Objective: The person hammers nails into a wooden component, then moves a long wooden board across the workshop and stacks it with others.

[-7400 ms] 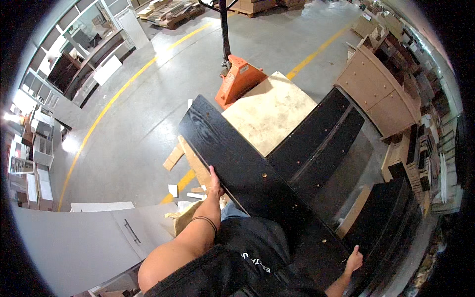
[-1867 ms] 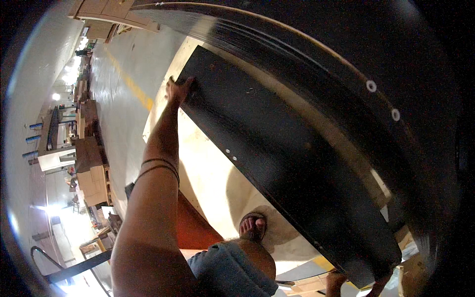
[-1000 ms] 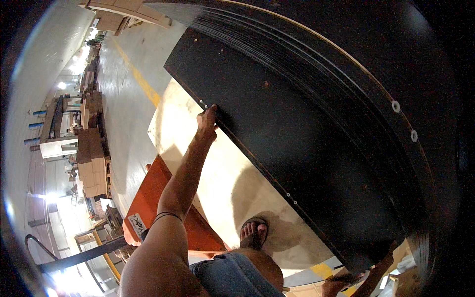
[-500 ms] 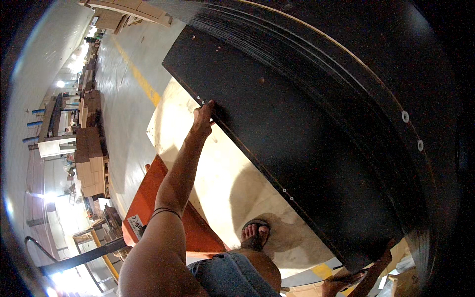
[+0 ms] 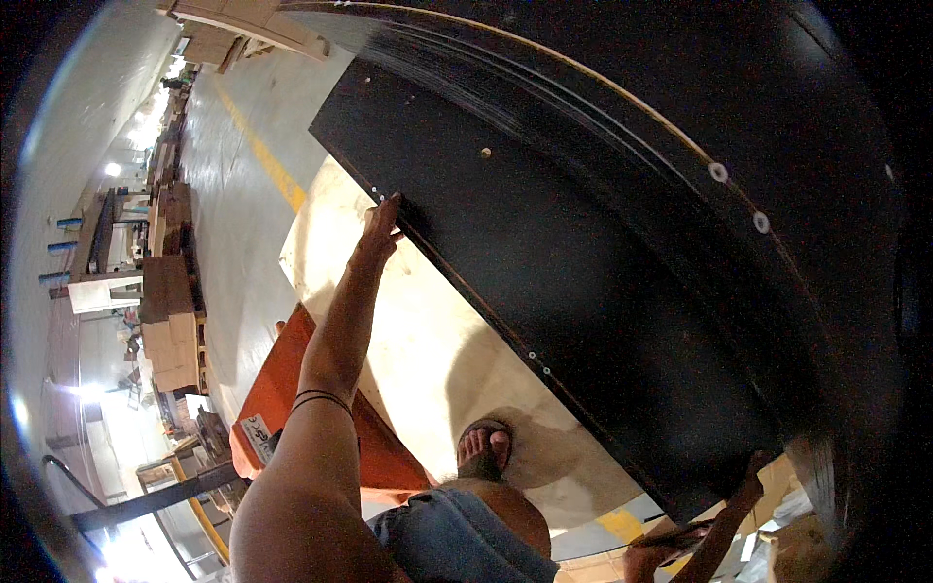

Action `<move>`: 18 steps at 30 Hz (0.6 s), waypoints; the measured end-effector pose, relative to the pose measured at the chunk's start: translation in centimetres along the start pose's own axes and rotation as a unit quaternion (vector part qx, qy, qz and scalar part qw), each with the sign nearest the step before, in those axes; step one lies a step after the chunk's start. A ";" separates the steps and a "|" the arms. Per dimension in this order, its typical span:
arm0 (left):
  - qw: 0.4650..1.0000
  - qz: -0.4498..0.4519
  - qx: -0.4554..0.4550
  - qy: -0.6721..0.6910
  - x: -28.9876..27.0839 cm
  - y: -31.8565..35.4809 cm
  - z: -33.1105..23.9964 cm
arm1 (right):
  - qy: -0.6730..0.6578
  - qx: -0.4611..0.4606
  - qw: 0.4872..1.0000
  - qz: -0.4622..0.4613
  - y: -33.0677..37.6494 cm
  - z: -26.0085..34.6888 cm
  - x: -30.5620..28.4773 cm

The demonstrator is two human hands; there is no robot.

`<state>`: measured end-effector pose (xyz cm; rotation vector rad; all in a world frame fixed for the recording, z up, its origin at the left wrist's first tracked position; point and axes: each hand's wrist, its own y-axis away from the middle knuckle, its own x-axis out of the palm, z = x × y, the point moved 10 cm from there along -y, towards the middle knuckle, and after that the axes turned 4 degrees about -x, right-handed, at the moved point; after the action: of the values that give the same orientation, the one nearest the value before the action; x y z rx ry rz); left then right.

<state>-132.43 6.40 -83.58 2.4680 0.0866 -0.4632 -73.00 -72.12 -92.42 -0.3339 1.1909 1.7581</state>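
Note:
A long black panel (image 5: 544, 262) with small holes and white fittings along its near edge lies slantwise across the view. My left hand (image 5: 382, 222) grips that edge near the panel's far left end, fingers wrapped over it, beside two white fittings. At the panel's right end, my right hand (image 5: 753, 471) holds the edge near the corner; shade hides part of its fingers. Beyond the panel rises a stack of black panels (image 5: 671, 228), its upper edge pale and set with white round fittings (image 5: 718, 172).
My sandaled foot (image 5: 483, 442) stands on a pale, brightly lit surface (image 5: 408, 321). To the left is an orange metal body (image 5: 292, 389) with a label. Cardboard boxes (image 5: 168, 321) line the far left, and a yellow line (image 5: 258, 146) crosses the grey floor.
The held panel and both hands have shifted slightly left and up in view. The stack's pale edge and white fittings have moved farther up and left, appearing closer to the panel.

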 end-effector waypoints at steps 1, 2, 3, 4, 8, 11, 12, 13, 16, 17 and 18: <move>1.000 -0.021 -0.016 0.003 0.9 0.4 -1.1 | -0.007 -0.005 1.000 0.008 -0.3 -0.5 -0.2; 0.999 -0.032 -0.041 0.004 2.6 0.6 -0.7 | -0.010 -0.015 1.000 0.013 -0.6 -0.8 -1.1; 1.000 0.014 0.005 0.018 3.9 1.9 -1.5 | -0.014 -0.037 0.999 0.032 -1.8 -0.6 -1.3; 0.997 0.073 0.023 0.026 4.5 3.4 1.5 | 0.006 -0.056 0.997 0.053 -2.0 0.8 -1.1; 0.955 0.270 -0.117 -0.033 12.7 20.6 12.1 | 0.088 -0.058 0.986 0.132 -3.4 6.5 -1.7; 0.904 0.362 -0.228 -0.014 19.6 34.5 14.2 | 0.070 -0.005 0.976 0.207 -4.3 6.3 -4.9; 0.895 0.347 -0.280 0.026 20.4 36.9 15.1 | 0.094 -0.030 0.966 0.240 -3.8 6.5 -5.2; 0.880 0.326 -0.334 0.082 21.7 38.4 16.2 | 0.182 -0.138 0.943 0.242 -2.5 7.8 -6.6; 0.917 0.330 -0.202 0.096 22.8 37.0 16.2 | 0.179 -0.233 0.934 0.201 3.1 8.8 -11.5; 0.907 0.331 -0.208 0.154 23.3 37.2 16.5 | 0.236 -0.183 0.943 0.145 3.7 6.6 -14.4; 0.858 0.320 -0.279 0.289 24.6 37.9 16.0 | 0.284 -0.134 0.940 0.133 4.0 1.6 -17.8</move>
<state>-107.90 -34.77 -82.67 1.8196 -0.3107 0.5342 -66.78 -80.89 -77.64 -0.9305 1.4435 2.1470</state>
